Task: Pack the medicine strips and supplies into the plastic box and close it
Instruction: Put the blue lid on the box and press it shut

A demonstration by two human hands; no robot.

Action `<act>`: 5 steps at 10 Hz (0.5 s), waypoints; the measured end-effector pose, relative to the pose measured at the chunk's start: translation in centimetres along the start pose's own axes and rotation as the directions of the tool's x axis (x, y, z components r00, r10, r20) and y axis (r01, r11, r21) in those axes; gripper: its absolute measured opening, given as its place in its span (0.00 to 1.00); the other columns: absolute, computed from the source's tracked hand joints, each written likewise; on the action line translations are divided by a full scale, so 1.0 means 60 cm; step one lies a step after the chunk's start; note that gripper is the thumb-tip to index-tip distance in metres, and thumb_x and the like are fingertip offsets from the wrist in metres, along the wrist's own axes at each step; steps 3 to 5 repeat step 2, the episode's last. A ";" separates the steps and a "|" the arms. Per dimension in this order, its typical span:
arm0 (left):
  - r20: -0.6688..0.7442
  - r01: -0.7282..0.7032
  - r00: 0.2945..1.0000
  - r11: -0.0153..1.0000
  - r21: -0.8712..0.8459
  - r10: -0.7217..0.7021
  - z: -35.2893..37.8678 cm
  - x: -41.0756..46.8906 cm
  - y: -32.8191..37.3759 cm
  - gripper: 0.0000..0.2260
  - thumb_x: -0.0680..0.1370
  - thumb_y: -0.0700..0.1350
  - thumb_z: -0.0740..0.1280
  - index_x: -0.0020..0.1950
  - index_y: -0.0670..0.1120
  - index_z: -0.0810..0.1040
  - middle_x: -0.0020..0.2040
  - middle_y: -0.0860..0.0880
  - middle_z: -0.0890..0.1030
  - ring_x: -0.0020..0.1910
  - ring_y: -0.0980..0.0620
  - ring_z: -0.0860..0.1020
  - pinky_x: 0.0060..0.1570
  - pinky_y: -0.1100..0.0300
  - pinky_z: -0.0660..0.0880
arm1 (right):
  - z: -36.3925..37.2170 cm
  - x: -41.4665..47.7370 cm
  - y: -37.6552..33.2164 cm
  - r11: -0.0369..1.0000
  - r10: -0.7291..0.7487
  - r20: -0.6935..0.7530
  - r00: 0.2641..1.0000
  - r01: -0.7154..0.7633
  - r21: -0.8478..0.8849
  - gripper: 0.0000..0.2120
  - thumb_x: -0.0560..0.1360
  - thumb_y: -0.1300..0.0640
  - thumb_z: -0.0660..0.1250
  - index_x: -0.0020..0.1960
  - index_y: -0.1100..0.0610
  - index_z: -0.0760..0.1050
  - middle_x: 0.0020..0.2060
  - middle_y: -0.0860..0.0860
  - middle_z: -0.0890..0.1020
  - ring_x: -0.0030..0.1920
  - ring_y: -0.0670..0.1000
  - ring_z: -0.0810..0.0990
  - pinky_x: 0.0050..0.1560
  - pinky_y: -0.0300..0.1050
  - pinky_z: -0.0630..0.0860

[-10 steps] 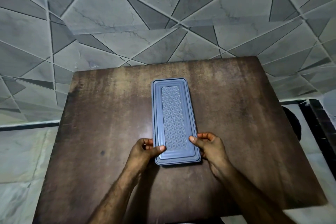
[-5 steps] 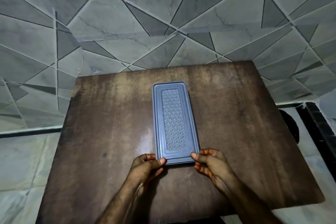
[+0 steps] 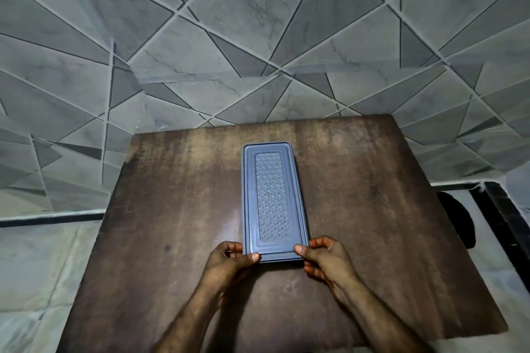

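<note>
A long grey-blue plastic box (image 3: pixel 272 198) lies flat in the middle of the brown wooden table (image 3: pixel 172 209), its patterned lid on and its length running away from me. My left hand (image 3: pixel 229 262) grips the near left corner, thumb on the lid. My right hand (image 3: pixel 324 258) holds the near right corner the same way. No medicine strips or supplies show; whatever is inside is hidden by the lid.
The table's far edge meets a grey wall of angular tiles (image 3: pixel 258 37). Pale floor lies to the left and right. A dark object (image 3: pixel 459 221) sits on the floor past the table's right edge.
Both hands slid back from the box's near sides to its near corners. The view tilted, so the box and table sit lower in frame.
</note>
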State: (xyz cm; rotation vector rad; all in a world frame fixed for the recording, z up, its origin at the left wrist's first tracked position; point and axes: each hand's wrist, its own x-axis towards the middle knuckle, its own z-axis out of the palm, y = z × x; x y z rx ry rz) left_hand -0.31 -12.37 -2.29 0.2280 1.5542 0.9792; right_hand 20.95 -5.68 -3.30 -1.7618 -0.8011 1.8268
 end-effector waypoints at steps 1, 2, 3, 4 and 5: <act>-0.033 -0.106 0.993 0.984 0.140 0.112 0.003 -0.005 0.008 0.21 0.66 0.37 0.79 0.54 0.42 0.74 0.41 0.46 0.79 0.35 0.50 0.80 0.33 0.60 0.76 | 0.003 0.004 -0.007 0.994 -0.075 -0.011 0.997 0.074 -0.075 0.14 0.67 0.55 0.78 0.46 0.57 0.75 0.37 0.53 0.80 0.33 0.48 0.78 0.34 0.42 0.76; -0.116 -0.249 0.946 0.910 0.332 0.301 0.019 -0.007 0.032 0.27 0.67 0.46 0.80 0.62 0.45 0.74 0.56 0.46 0.78 0.50 0.49 0.79 0.46 0.58 0.78 | 0.004 0.011 -0.024 0.975 -0.160 -0.019 0.987 0.155 -0.158 0.15 0.68 0.52 0.77 0.49 0.58 0.77 0.42 0.54 0.83 0.39 0.51 0.81 0.39 0.45 0.78; -0.116 -0.249 0.946 0.910 0.332 0.301 0.019 -0.007 0.032 0.27 0.67 0.46 0.80 0.62 0.45 0.74 0.56 0.46 0.78 0.50 0.49 0.79 0.46 0.58 0.78 | 0.004 0.011 -0.024 0.975 -0.160 -0.019 0.987 0.155 -0.158 0.15 0.68 0.52 0.77 0.49 0.58 0.77 0.42 0.54 0.83 0.39 0.51 0.81 0.39 0.45 0.78; -0.116 -0.249 0.946 0.910 0.332 0.301 0.019 -0.007 0.032 0.27 0.67 0.46 0.80 0.62 0.45 0.74 0.56 0.46 0.78 0.50 0.49 0.79 0.46 0.58 0.78 | 0.004 0.011 -0.024 0.975 -0.160 -0.019 0.987 0.155 -0.158 0.15 0.68 0.52 0.77 0.49 0.58 0.77 0.42 0.54 0.83 0.39 0.51 0.81 0.39 0.45 0.78; -0.116 -0.249 0.946 0.910 0.332 0.301 0.019 -0.007 0.032 0.27 0.67 0.46 0.80 0.62 0.45 0.74 0.56 0.46 0.78 0.50 0.49 0.79 0.46 0.58 0.78 | 0.004 0.011 -0.024 0.975 -0.160 -0.019 0.987 0.155 -0.158 0.15 0.68 0.52 0.77 0.49 0.58 0.77 0.42 0.54 0.83 0.39 0.51 0.81 0.39 0.45 0.78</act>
